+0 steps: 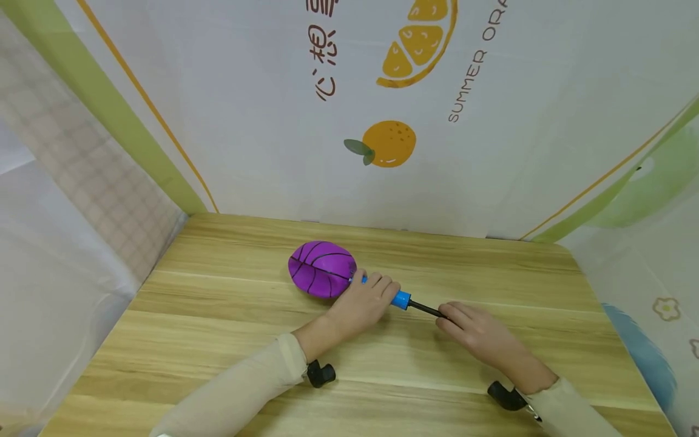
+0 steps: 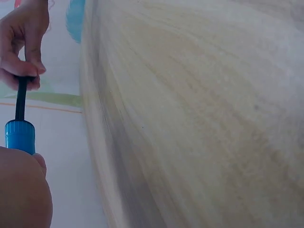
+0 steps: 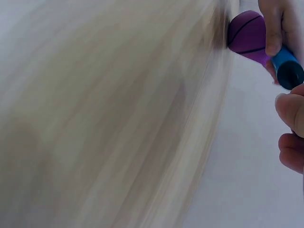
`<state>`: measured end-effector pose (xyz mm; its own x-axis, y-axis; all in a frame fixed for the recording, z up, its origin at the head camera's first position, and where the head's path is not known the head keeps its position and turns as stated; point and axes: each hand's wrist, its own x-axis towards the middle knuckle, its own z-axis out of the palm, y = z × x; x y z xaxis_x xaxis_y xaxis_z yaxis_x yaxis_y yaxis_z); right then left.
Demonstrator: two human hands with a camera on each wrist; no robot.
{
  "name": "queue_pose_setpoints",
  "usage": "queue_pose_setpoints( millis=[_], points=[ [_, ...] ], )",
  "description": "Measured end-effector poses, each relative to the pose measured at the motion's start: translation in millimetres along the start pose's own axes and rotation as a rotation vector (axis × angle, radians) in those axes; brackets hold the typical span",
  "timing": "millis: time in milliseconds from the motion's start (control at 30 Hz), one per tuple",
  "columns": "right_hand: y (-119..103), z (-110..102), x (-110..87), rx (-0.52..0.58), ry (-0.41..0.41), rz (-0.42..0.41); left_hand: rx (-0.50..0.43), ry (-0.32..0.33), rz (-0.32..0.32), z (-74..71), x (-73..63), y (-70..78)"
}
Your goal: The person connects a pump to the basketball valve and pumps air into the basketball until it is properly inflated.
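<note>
A dented purple ball point(image 1: 322, 270) with black basketball lines sits at the middle of the wooden table. My left hand point(image 1: 363, 303) grips the blue barrel of a hand pump point(image 1: 401, 300), whose front end meets the ball's right side. The barrel also shows in the left wrist view point(image 2: 20, 137). From its rear a black rod point(image 1: 426, 309) sticks out. My right hand point(image 1: 477, 334) pinches the rod's far end, and its fingers hide whatever handle is there. In the right wrist view the ball point(image 3: 247, 33) lies beyond the left hand.
The wooden tabletop point(image 1: 218, 340) spreads around both hands. A white cloth point(image 1: 273, 152) printed with oranges hangs behind its far edge, with more cloth at both sides. Black wrist mounts point(image 1: 321, 373) stick out from the sleeves, near the table surface.
</note>
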<state>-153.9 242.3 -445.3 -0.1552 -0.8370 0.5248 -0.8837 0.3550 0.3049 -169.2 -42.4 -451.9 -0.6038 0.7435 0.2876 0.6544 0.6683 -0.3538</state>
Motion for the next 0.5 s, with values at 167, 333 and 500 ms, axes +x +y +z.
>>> queue_pose_setpoints(
  millis=[167, 333, 500],
  points=[
    [0, -10, -17.4, -0.005, 0.018, 0.012, 0.001, 0.017, -0.001, -0.8, -0.8, -1.1],
    [1, -18, -30.7, -0.006, 0.037, 0.03, 0.006, 0.008, -0.009, -2.1, -1.0, -1.0],
    [0, -25, -37.1, -0.032, 0.009, 0.036, -0.005, 0.019, -0.002, -3.5, -0.4, 1.2]
  ],
)
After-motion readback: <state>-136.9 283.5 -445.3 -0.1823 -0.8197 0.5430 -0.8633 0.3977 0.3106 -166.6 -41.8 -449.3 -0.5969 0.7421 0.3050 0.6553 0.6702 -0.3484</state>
